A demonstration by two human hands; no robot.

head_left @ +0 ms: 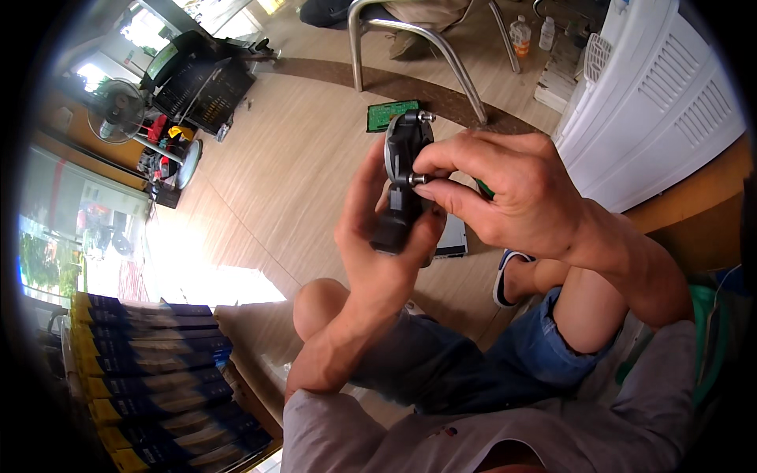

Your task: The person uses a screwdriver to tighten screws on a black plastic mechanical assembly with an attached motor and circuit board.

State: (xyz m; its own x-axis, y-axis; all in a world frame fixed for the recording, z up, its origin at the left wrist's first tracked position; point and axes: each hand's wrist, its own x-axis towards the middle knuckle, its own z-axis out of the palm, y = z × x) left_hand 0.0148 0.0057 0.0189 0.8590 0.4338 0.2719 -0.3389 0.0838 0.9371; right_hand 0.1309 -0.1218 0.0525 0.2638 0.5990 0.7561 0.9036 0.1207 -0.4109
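In my left hand [378,236] is a black device [400,150] with a rounded, grey-edged head and a blocky lower part; its exact kind is not clear. My fingers and thumb wrap round it from below. Two short metal studs stick out of its right side. The upper stud [426,117] is free. My right hand [505,185] pinches the lower stud [418,180] between thumb and index finger. A bit of something green shows behind the right hand, mostly hidden.
Beyond the device, a green circuit board [378,118] lies on the floor. A metal-legged chair [449,59] stands at the far side. To the right is a white louvred appliance [658,94]. Yellow-and-blue boxes [158,378] are stacked at lower left; a fan [118,110] stands far left.
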